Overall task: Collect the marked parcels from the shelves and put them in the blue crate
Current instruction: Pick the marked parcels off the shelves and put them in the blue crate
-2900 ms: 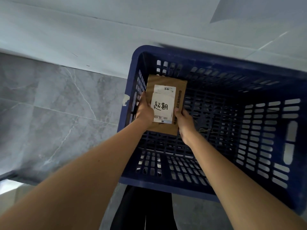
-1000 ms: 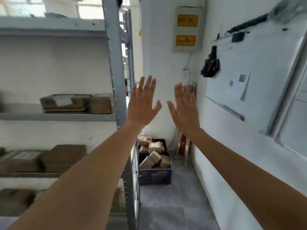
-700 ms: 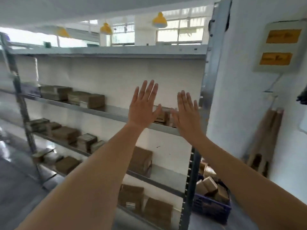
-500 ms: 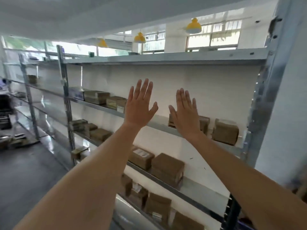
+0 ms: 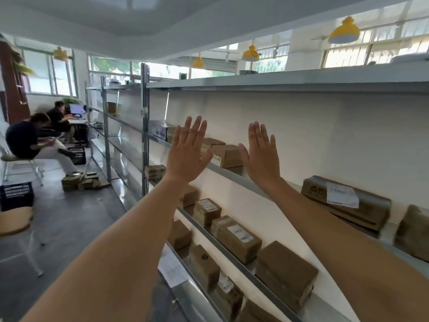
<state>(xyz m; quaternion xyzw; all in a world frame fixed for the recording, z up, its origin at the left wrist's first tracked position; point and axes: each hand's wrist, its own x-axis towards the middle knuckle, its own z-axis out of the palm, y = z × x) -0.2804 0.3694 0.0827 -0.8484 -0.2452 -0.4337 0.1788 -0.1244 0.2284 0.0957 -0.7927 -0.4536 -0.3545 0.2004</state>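
Observation:
My left hand [image 5: 188, 152] and my right hand [image 5: 261, 154] are raised in front of me, palms forward, fingers spread, holding nothing. Behind them runs a grey metal shelf rack [image 5: 232, 176] with brown cardboard parcels on several levels. A long parcel with a white label [image 5: 346, 201] lies on the upper shelf at the right. Two labelled parcels [image 5: 235, 238] sit on the shelf below my hands. Another brown box [image 5: 227, 155] shows between my hands. No marking is readable on any parcel. The blue crate is not in view.
The aisle floor runs along the left of the rack. Two people sit at the far left near a desk. Dark crates [image 5: 16, 196] and a pile of parcels [image 5: 80, 181] stand on the floor there. A wooden stool [image 5: 14, 220] is at the left edge.
I let go of the marked parcel in the blue crate, raised both open hands, and my view swung left from the corner to along the shelf rack.

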